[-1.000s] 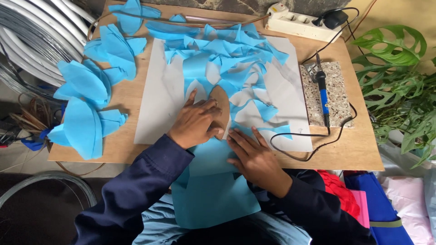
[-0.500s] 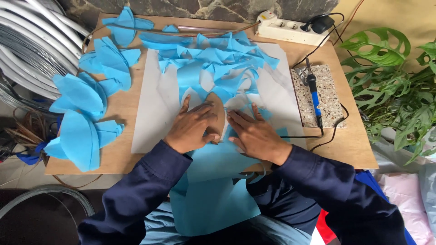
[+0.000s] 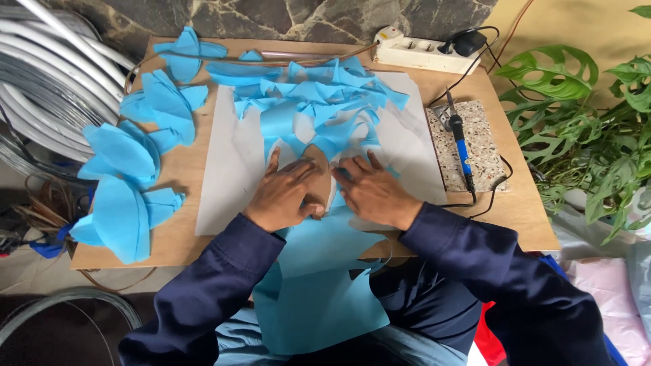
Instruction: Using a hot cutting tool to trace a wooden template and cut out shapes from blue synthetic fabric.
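The left hand (image 3: 288,193) and right hand (image 3: 373,193) were pressed flat, fingers spread and released, nothing gripped. Between them a brown template (image 3: 319,177) was pinned onto the blue sheet (image 3: 319,271), which hung off the worktop (image 3: 183,237) edge into the lap. A slip was likely if pressure eased: the template could be skewed, or the sheet dragged down by its own weight.

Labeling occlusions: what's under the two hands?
Left hand and right hand press flat on a blue sheet over a brown template and white paper. Whatever lies directly beneath the palms is covered.
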